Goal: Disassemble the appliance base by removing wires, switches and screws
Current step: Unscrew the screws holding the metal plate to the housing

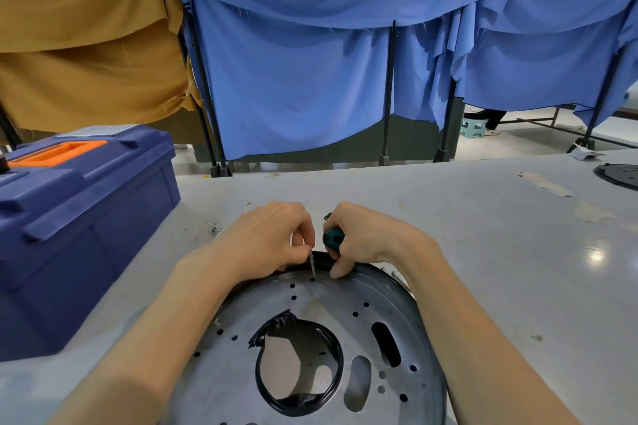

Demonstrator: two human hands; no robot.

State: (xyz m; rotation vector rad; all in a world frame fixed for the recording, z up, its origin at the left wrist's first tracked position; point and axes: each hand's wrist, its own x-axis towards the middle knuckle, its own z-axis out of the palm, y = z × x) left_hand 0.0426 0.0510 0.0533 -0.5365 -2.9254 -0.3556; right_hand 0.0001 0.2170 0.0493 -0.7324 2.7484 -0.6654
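My left hand (266, 241) pinches one screwdriver's (332, 239) shaft, my right hand (366, 238) grips its handle, tip on one base (397, 307); one toolbox (86, 217) left of base.

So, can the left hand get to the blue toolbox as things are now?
Probably yes: the toolbox stands close beside the left hand with nothing large between, but that hand must first let go of the screwdriver.
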